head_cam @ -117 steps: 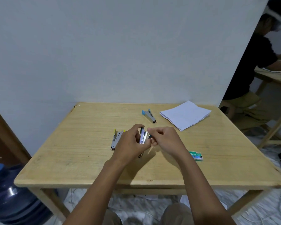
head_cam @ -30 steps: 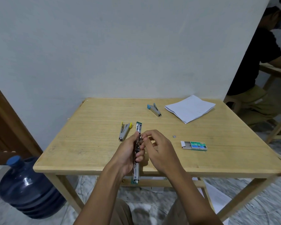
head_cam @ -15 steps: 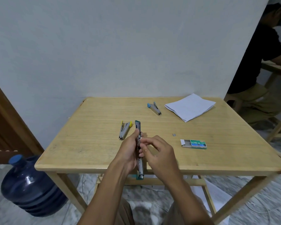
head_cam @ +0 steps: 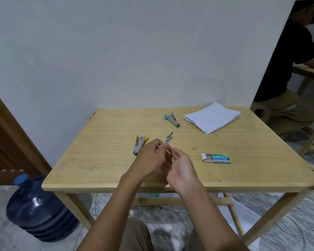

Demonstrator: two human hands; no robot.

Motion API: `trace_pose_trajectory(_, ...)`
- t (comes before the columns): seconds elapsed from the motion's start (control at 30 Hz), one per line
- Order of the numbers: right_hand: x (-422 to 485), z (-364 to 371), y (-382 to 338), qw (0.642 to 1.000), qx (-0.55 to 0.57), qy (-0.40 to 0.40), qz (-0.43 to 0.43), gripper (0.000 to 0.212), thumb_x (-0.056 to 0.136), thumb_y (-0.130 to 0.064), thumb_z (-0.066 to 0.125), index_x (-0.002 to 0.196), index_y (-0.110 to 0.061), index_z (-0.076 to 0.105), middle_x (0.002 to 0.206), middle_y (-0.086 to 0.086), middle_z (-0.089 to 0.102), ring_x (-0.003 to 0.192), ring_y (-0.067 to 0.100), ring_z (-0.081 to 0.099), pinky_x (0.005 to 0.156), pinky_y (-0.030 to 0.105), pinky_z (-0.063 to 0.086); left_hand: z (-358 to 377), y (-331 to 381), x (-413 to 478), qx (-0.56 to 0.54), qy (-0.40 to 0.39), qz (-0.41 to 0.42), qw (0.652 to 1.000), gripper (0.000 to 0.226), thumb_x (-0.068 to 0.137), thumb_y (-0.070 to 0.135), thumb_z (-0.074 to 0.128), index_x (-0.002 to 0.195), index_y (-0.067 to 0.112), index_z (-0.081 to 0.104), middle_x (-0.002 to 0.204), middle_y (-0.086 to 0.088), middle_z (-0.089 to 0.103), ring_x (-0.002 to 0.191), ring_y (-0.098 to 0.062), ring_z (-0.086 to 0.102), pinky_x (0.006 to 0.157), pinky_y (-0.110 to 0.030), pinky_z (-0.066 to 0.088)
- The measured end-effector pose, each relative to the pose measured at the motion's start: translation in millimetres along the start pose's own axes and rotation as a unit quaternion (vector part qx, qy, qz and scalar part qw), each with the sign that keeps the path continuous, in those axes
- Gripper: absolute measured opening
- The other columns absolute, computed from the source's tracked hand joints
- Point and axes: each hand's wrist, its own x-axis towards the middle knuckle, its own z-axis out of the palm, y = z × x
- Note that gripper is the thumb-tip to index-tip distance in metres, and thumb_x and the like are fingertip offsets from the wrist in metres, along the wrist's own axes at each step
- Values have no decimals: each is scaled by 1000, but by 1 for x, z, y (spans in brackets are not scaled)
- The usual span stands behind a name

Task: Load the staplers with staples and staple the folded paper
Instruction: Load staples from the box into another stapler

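My left hand [head_cam: 150, 157] grips a small green-ended stapler [head_cam: 169, 138] above the wooden table [head_cam: 101, 160]; only the stapler's far end sticks out past my fingers. My right hand [head_cam: 181, 165] sits just right of it, palm turned up, fingers loosely bent near the stapler, holding nothing I can see. A yellow-ended stapler [head_cam: 139, 144] lies to the left. A blue-ended stapler [head_cam: 172, 120] lies further back. The folded white paper [head_cam: 212, 117] rests at the back right. An open green staple box [head_cam: 217, 158] lies to the right, with a loose strip of staples [head_cam: 194, 148] near it.
A blue water jug [head_cam: 34, 209] stands on the floor at the left beside a brown door [head_cam: 5, 142]. Another person [head_cam: 286, 73] sits at a second table on the right. Papers lie on the floor under the table.
The stapler was spread open lengthwise between both hands; now it is folded short in my left hand. My right hand has let go and turned palm up.
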Motion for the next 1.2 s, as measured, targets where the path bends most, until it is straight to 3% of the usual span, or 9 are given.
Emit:
trace_pose_trajectory(0.07,4,3,2,999,41,3,34,37,105,-23,39,122,-2,64,123,16,67,111,28,63,97,36,50,-1,2,3,82,0,26,996,28,101,41,44,95,21,63,84,4,71,79,-12,67,77,-36,55)
trace_pose_trajectory(0.17,3,10,1,994,92,9,54,30,104,-19,40,110,-4,65,110,14,69,106,27,65,101,37,48,-4,8,7,157,9,46,986,28,101,42,43,96,20,60,82,1,70,78,-17,65,77,-42,54)
trace_pose_trajectory(0.33,-2,13,-1,989,119,45,76,23,101,-12,47,93,-3,67,80,9,71,83,22,69,89,33,52,-2,14,7,314,17,85,945,28,100,47,41,101,24,56,89,3,67,82,-18,57,63,-32,44)
trace_pose_trajectory(0.5,-7,12,-4,981,168,60,70,21,100,-10,48,87,-3,64,82,7,66,84,18,65,102,35,50,5,13,7,391,48,131,910,32,99,53,40,102,25,56,91,5,66,78,-16,56,52,-27,33)
trace_pose_trajectory(0.6,-7,12,-4,986,151,47,54,26,101,-14,47,91,-2,68,79,10,70,76,20,70,97,35,52,8,7,8,298,26,115,947,29,98,52,44,97,26,57,84,6,67,76,-15,60,56,-28,41)
trace_pose_trajectory(0.7,-2,9,-3,989,144,16,28,30,104,-17,41,105,-3,68,89,13,71,91,22,68,94,32,52,5,11,10,-10,-17,28,999,31,99,44,51,87,18,62,67,6,67,56,-7,60,54,-26,49)
trace_pose_trajectory(0.83,1,3,-5,992,123,-28,-6,26,103,-11,43,119,1,59,114,20,68,107,29,66,93,37,53,-10,10,13,-233,-62,-118,963,37,100,49,46,87,15,55,59,1,48,43,-10,31,42,-21,23)
trace_pose_trajectory(1.03,2,4,2,996,6,-27,-79,20,100,-8,51,117,-3,60,118,17,68,117,27,63,107,39,46,-15,4,12,-310,-94,-160,932,35,102,45,43,87,16,56,60,0,43,45,-11,29,39,-20,24)
trace_pose_trajectory(1.2,2,2,9,984,-115,-28,-132,22,100,-11,52,116,-6,67,116,10,71,116,18,64,105,35,48,-16,1,13,-285,-116,-175,935,51,102,42,39,62,13,49,54,-2,39,41,-11,27,37,-21,24)
